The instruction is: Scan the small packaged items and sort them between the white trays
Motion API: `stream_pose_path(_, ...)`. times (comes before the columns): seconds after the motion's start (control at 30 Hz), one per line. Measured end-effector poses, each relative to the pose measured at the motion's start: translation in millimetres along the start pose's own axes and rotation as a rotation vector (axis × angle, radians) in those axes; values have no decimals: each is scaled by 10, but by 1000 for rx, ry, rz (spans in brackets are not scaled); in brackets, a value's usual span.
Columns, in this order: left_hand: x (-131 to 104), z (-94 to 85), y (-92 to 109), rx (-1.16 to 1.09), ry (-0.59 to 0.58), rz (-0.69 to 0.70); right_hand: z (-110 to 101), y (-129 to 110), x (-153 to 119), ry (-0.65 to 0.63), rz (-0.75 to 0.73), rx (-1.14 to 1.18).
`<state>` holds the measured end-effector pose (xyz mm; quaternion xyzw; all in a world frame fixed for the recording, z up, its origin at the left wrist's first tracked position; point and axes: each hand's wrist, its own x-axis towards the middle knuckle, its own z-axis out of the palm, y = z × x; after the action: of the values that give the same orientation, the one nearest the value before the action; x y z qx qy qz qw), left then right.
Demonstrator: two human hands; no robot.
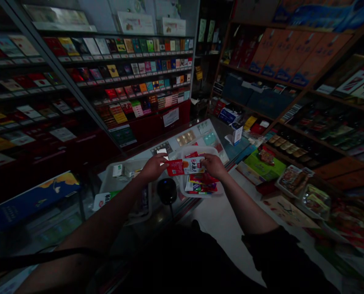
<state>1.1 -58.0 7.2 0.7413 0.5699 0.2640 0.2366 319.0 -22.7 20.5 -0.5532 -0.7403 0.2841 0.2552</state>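
My left hand [154,168] and my right hand [214,165] are closed on opposite ends of a strip of red and white snack packets [191,166], stretched level between them. The left end is plain red with small print; the right is white with large dark lettering. Below the strip, a white plastic basket [182,192] on the counter holds several colourful packets [200,184]. Just behind my left fingers shows a bright white rectangle [162,151], like a lit phone screen; whether my hand touches it is hidden. A round black device [166,190] stands between my forearms.
A grey tray [110,171] with small boxes sits left of the basket on the glass counter [182,141]. Cigarette shelves [129,57] line the back wall. To the right are stocked shelves [261,81] and plastic tubs of packaged food [295,179].
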Motion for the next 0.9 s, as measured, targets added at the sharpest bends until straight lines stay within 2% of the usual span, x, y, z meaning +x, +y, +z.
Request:
stream_pose_path(0.17,-66,-60,-113,33,7,7,236,-28,12,-4,63,-27)
stream_pose_path(0.43,-43,34,-399,70,46,-24,477,-9,88,-19,68,-112)
stream_pose_path(0.67,-101,74,-462,87,57,-20,580,94,209,-42,69,-91)
stream_pose_path(0.9,-193,108,-609,106,89,-46,616,-4,232,-68,45,-115)
